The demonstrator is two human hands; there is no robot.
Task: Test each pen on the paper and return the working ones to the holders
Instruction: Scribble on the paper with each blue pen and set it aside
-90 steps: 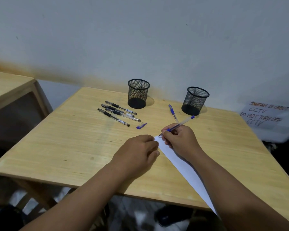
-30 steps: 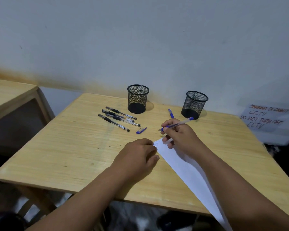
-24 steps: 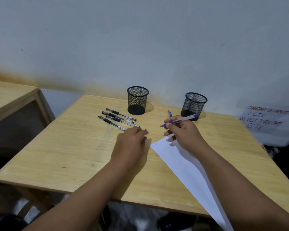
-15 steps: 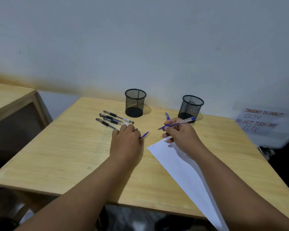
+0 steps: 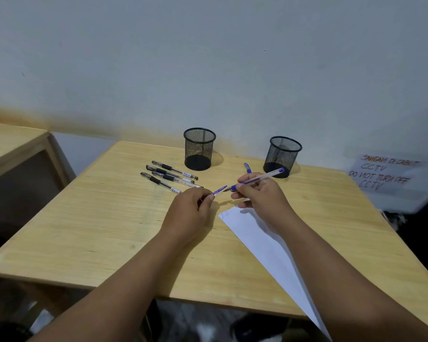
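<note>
Right hand (image 5: 260, 196) pinching blue pen (image 5: 255, 180), tip bare, above paper (image 5: 262, 240) corner w/ scribble. Left hand (image 5: 190, 211) pinching cap (image 5: 220, 190), nearly at tip. Both holders (image 5: 199, 148) empty; four black pens (image 5: 169, 176) left of paper, untested apparently.

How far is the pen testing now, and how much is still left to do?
Early stage. Done: the paper has a small blue scribble at its near corner, so the blue pen in the right hand looks tested. In hand: the left hand pinches the blue cap just before the pen tip. Left: four black pens and another blue pen lie on the table; both mesh holders look empty.
</note>
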